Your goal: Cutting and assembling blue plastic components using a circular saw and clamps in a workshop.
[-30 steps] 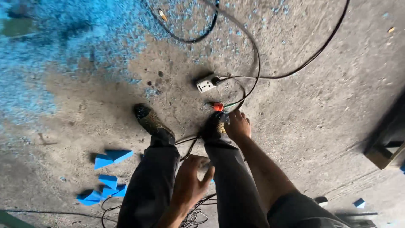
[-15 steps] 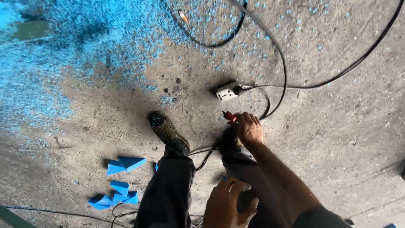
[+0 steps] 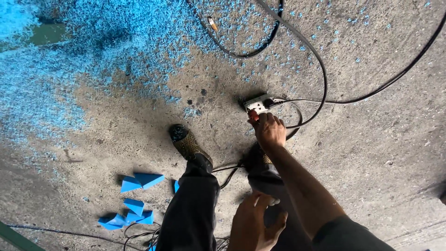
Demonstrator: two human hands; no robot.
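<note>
The right hand (image 3: 269, 131) closes over a small red object (image 3: 252, 116), hiding all but its tip, so what it is cannot be told. The white socket box (image 3: 257, 104) at twelve o'clock of it is too small to read. The left hand (image 3: 254, 224) is cut off by the bottom edge. The right shoe (image 3: 257, 158) sits mostly behind the forearm. The black cables (image 3: 320, 79) run out past the top and right edges.

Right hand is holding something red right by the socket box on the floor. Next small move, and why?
Probably ease the right hand a little further toward the white socket box and line the red-tipped piece up with it. The piece sits just short of the box, apparently not touching; whether it is a plug I cannot tell. The left hand rests by the thigh, free to steady.
</note>
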